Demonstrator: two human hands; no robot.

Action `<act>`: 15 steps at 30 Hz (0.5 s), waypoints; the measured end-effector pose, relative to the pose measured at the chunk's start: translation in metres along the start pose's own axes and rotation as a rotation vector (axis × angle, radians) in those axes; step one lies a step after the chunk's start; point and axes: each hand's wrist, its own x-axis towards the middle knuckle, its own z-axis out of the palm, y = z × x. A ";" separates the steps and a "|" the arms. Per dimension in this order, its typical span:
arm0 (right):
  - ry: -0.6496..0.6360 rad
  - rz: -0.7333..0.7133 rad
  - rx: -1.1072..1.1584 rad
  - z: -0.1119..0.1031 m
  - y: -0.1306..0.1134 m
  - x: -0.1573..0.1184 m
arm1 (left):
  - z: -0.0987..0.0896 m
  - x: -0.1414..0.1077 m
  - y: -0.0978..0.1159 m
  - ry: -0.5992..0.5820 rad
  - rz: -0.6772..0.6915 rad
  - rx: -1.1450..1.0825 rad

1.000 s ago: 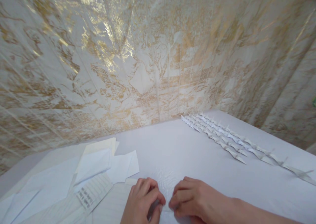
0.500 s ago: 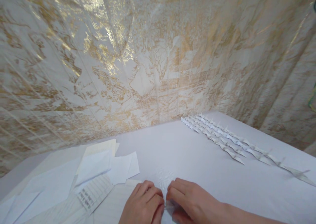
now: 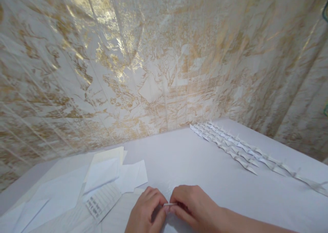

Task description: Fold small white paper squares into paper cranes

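A small folded piece of white paper shows as a thin edge between my two hands, low in the middle of the view. My left hand pinches its left end between thumb and fingers. From the right, my right hand grips the other end, thumb underneath and fingers curled over. Both hands are close together just above the white tabletop. Most of the paper is hidden by the fingers.
To the left lie overlapping paper sheets, some folded, and a lined piece with handwriting. Several rows of folded white paper pieces stretch along the right. Behind the table hangs a gold-patterned curtain.
My hands have turned, so the thumbs and the paper's thin edge now show between them. The whole view has shifted slightly.
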 end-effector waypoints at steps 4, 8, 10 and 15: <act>-0.003 0.010 0.029 0.004 0.004 -0.002 | -0.002 0.002 0.002 -0.025 -0.023 -0.054; 0.015 0.126 0.304 0.005 0.007 -0.001 | -0.004 0.003 0.001 -0.014 -0.110 -0.141; 0.060 0.149 0.440 0.007 0.008 0.000 | -0.004 0.001 0.000 0.011 -0.146 -0.191; 0.086 0.184 0.579 0.008 0.007 0.001 | 0.003 -0.001 0.000 0.085 -0.205 -0.271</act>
